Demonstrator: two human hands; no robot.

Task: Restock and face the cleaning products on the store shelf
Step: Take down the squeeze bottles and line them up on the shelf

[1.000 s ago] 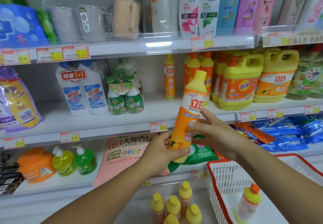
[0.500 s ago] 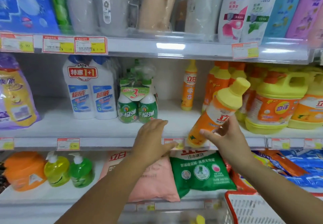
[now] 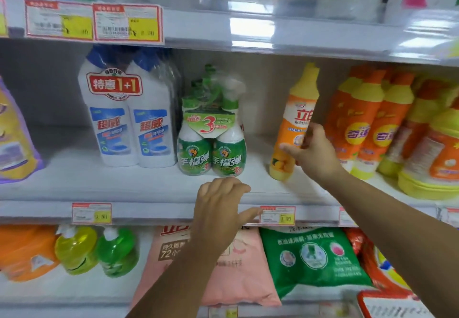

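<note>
Orange bottle (image 3: 295,109) now shelved (slightly tilted), right grip (image 3: 315,153) grasping it; left grip (image 3: 218,208) released.

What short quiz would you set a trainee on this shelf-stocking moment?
1. True or false: the fingers of the right hand grip the orange bottle with the yellow cap.
2. Choose one: the twin pack directly left of that bottle is mostly A blue, B green, C pink.
3. Fill in: the left hand, near the shelf edge, holds ____.
Key: 1 true; 2 B; 3 nothing.
</note>
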